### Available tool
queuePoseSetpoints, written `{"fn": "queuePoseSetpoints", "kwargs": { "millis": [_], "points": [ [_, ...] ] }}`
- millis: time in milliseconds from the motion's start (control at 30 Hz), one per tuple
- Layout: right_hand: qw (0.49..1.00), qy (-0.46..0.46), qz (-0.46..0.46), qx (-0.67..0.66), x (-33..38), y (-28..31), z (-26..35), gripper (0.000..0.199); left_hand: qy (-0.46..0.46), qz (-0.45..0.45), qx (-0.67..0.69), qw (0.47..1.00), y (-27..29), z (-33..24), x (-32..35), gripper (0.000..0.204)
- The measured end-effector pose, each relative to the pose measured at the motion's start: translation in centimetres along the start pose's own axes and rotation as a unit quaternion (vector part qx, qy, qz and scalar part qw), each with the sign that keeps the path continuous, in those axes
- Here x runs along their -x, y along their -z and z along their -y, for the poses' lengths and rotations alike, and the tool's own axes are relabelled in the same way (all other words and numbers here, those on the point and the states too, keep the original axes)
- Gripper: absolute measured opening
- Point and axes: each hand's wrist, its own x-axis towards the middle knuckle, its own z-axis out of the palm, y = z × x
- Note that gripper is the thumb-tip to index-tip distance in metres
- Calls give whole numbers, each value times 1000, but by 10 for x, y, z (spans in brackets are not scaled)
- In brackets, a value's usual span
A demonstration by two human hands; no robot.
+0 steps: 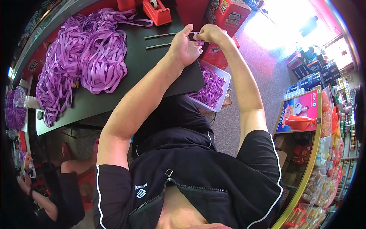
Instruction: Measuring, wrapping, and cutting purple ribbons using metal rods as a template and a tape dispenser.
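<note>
Beyond the table's right corner, my two hands meet over a short piece of purple ribbon. My right hand pinches it between thumb and fingertips. Palm up, my left hand has its fingers curled by the ribbon and its thumb raised apart from them. Two thin metal rods, an upper one and a lower one, lie side by side and run behind my left hand, which hides part of them. Below my hands, a clear plastic bin holds many purple ribbon pieces.
A big heap of purple ribbon covers the left of the dark table. A red tape dispenser stands at its far edge. Red boxes rise beyond my right hand. A display case stands right. Another person sits lower left.
</note>
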Motion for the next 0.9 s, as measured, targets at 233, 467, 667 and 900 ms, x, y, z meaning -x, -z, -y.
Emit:
{"fn": "queuePoseSetpoints", "kwargs": {
  "millis": [233, 467, 667, 900],
  "points": [
    [881, 25, -168, -442, -9, -37, -78, 44, 11, 14, 8, 1000, -10, 3, 6, 70],
    [521, 31, 161, -838, -17, -136, -41, 26, 4, -42, 36, 998, -14, -1, 8, 68],
    [312, 100, 212, -921, -26, -164, -34, 33, -2, -42, 33, 999, -10, 0, 5, 68],
    [264, 136, 252, -921, -20, -166, -33, 32, -8, -49, 33, 998, -11, -1, 8, 69]
  ]
}}
